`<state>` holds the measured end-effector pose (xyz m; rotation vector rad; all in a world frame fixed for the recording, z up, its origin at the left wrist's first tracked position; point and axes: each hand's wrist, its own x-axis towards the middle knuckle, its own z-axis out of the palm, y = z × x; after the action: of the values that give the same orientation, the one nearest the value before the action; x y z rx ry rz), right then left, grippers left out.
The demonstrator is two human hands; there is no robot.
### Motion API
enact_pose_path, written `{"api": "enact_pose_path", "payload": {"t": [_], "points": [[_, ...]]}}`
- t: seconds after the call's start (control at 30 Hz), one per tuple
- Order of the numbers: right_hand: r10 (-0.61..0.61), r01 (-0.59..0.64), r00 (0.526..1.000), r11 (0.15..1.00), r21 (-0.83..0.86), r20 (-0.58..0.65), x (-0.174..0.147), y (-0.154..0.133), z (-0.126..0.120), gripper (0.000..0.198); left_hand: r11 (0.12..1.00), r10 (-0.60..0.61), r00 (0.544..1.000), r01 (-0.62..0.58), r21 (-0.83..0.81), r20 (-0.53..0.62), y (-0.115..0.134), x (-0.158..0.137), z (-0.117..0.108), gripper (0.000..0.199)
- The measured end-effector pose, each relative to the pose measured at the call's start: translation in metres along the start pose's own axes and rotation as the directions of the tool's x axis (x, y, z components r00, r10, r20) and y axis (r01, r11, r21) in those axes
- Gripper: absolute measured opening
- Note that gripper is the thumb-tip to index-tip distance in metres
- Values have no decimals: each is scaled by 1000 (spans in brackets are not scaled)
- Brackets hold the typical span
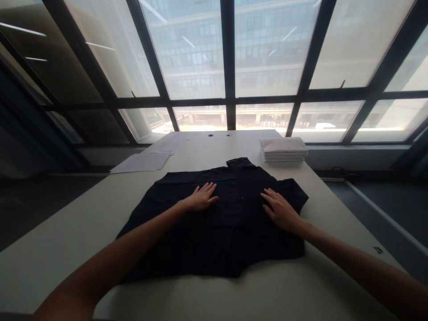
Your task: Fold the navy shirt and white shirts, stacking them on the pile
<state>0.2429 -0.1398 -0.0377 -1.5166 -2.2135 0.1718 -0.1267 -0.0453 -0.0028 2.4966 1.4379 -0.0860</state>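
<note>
Beneath the left hand and right hand, a dark garment stretches lengthwise left to right. Both rest flat, fingers extended.

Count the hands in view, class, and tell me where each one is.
2. The left hand lies palm down near the middle of the dark garment; the right hand lies toward its right side. Neither is hidden.

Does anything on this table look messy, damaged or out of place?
Nothing looks spilled or damaged. The only untidy bit is the loose papers at the left of the table, overlapping at uneven angles, unlike the neat folded white stack. The dark garment lies spread under the left hand and right hand.
</note>
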Motion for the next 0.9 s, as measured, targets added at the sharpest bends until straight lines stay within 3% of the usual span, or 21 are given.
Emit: {"api": "enact_pose_path", "payload": {"t": [0.13, 0.2, 0.3, 0.43, 0.63, 0.9], "points": [[94, -85, 989, 994, 75, -117, 80, 7, -6, 51, 985, -134, 969, 108, -132, -207, 13, 71, -15, 63], [181, -169, 977, 980, 109, -111, 121, 11, -7, 48, 977, -175, 947, 133, -166, -269, 21, 105, -17, 55], [282, -270, 958, 950, 155, -56, 170, 19, -1, 46, 969, -215, 925, 162, -187, -314, 30, 147, -16, 49], [380, -367, 924, 913, 176, -44, 212, 34, 14, 46, 948, -287, 893, 213, -235, -347, 31, 184, -14, 46], [507, -482, 860, 844, 234, -60, 255, 53, 37, 55, 932, -320, 850, 203, -302, -418, 17, 210, -10, 48], [550, -505, 833, 799, 327, -56, 279, 61, 49, 70, 944, -286, 826, 157, -289, -486, 15, 209, 0, 46]]}}
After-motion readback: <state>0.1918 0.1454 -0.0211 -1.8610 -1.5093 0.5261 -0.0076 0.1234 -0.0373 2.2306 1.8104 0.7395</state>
